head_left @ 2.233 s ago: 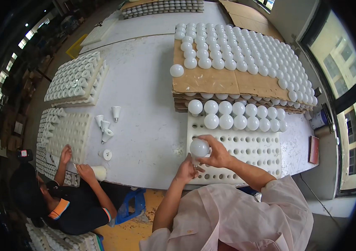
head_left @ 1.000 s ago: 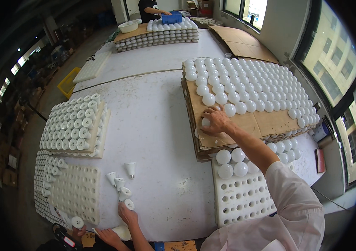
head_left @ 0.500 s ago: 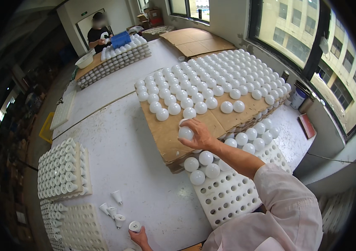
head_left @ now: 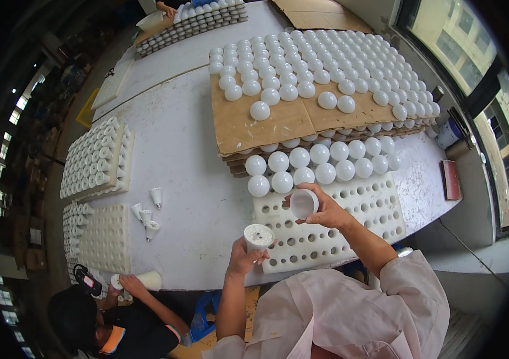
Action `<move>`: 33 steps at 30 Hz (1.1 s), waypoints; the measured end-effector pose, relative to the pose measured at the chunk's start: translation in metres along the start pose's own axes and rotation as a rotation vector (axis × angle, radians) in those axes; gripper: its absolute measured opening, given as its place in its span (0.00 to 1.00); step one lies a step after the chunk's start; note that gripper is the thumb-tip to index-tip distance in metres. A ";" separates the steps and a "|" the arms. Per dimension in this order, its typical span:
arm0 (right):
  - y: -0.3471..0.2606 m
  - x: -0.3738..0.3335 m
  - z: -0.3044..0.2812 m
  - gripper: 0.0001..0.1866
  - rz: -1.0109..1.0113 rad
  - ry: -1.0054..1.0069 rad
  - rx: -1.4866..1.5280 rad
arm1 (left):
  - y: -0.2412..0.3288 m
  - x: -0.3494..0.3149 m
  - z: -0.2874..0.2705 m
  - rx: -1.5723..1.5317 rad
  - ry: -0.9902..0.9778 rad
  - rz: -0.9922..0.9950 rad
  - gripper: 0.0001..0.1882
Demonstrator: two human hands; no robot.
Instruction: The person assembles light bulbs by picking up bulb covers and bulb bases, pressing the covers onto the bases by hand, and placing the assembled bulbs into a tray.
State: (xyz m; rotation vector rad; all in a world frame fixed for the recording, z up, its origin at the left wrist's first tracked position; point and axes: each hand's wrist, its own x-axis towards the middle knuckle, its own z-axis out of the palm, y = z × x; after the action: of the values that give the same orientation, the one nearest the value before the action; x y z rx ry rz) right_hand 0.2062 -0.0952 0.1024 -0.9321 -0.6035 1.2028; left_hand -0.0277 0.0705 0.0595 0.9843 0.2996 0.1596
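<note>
My left hand is closed round a white bulb housing, its wide end facing up and showing a pale round board. Just to the right, my right hand grips a white bulb cover, whose hollow open side shows. The two parts are close together but apart. Both are over a white foam tray full of round holes. Two rows of round white covers sit along the tray's far side. More housings lie loose on the table to the left.
Many covers stand on layered cardboard beyond the tray. At the left are foam trays packed with housings and a partly filled tray. A co-worker handles a part at lower left. A red box lies at the right.
My right hand has picked a cover off the cardboard's front and brought it nearer. My left hand has raised the housing toward it. The view has tilted down, showing a nearby co-worker.
</note>
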 end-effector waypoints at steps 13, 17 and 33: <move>0.000 -0.058 0.011 0.43 -0.103 -0.153 -0.749 | 0.005 0.001 0.060 0.359 -0.217 -0.049 0.25; 0.002 -0.056 0.016 0.44 0.005 -0.153 -0.695 | 0.011 -0.005 0.067 0.375 -0.180 -0.067 0.25; 0.000 -0.045 0.040 0.46 0.046 -0.391 -1.235 | 0.007 -0.009 0.067 0.539 -0.096 -0.210 0.21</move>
State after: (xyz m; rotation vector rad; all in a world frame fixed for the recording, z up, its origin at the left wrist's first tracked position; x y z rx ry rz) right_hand 0.1612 -0.1267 0.1265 -1.7262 -1.7434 0.9918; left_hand -0.0149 0.0186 0.1015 1.4796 0.3647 -0.1697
